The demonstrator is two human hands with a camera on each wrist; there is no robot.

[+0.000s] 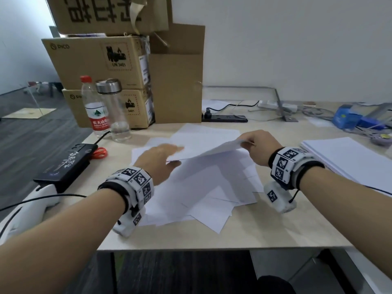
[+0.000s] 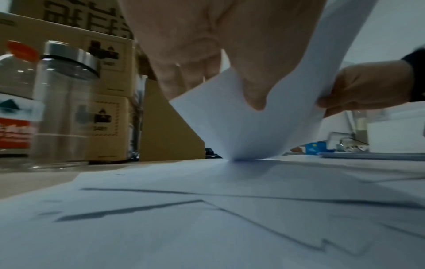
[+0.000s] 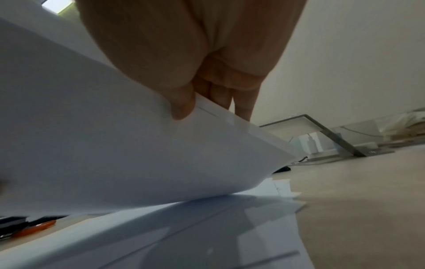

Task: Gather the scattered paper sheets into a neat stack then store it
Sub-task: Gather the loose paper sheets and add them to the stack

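Several white paper sheets [image 1: 203, 187] lie fanned and overlapping on the beige desk [image 1: 265, 225]. Both hands hold a thin bundle of sheets [image 1: 203, 148] lifted above that spread, its far edge dipping onto the papers below. My left hand [image 1: 163, 158] pinches the bundle's left end, thumb [image 2: 254, 98] under it. My right hand [image 1: 257, 145] pinches the right end, thumb [image 3: 181, 107] pressed on the paper [image 3: 115, 145]. In the left wrist view the bundle [image 2: 264, 127] sags to a point on the scattered sheets [image 2: 207, 218].
Cardboard boxes [image 1: 101, 64] stand stacked at the back left, with a water bottle [image 1: 95, 109] and a clear flask [image 1: 115, 111] in front. A black box [image 1: 65, 164] and red scissors [image 1: 99, 153] lie left. A neat paper pile [image 1: 347, 158] sits right; a power strip [image 1: 224, 118] and cables lie behind.
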